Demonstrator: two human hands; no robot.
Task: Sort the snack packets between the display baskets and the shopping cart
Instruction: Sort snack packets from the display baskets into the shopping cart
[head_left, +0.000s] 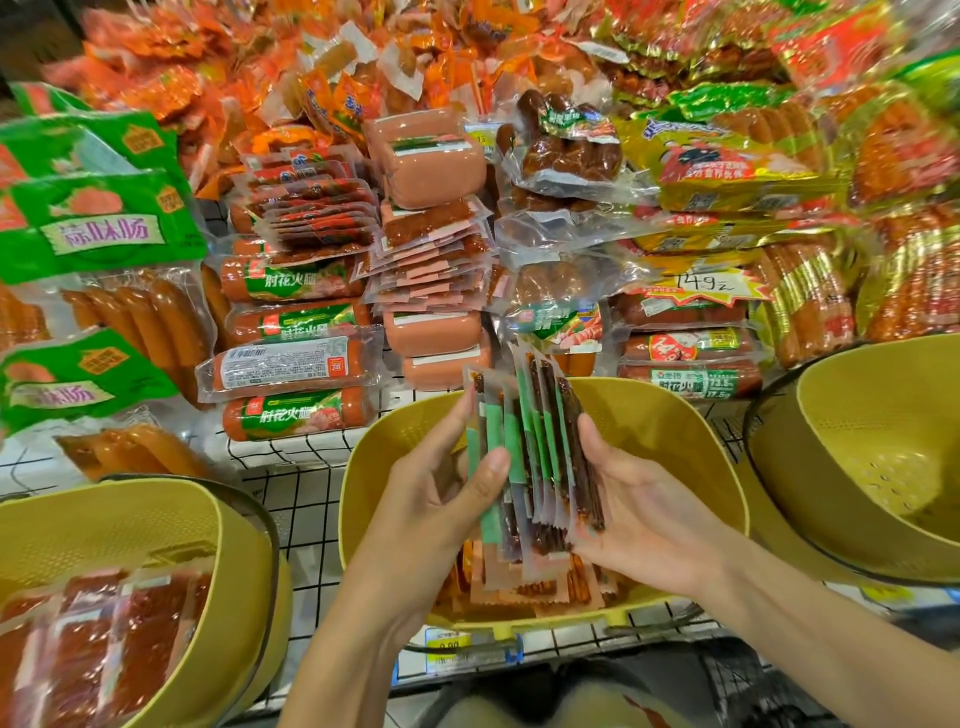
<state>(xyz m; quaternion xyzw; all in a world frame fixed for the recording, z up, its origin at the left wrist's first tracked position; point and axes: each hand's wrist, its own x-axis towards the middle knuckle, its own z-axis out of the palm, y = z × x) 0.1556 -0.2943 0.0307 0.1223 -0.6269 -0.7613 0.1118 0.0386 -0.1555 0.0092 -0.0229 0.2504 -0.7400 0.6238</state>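
Both hands hold one fanned stack of thin snack packets (537, 462) with green labels and dark meat strips, upright over the middle yellow basket (670, 415). My left hand (436, 499) grips the stack's left side, thumb across the front. Under the right side, my right hand (639, 504) cups the stack, its thumb against the outer packet. More orange-labelled packets (519, 587) lie in the bottom of that basket.
A yellow basket (171, 525) at the lower left holds red meat packets (98, 644). Another yellow basket (878, 447) stands at the right. Behind them, sausages and ham packs (296, 322) are piled on a white wire shelf (291, 483). Price tags (457, 649) line the shelf's front edge.
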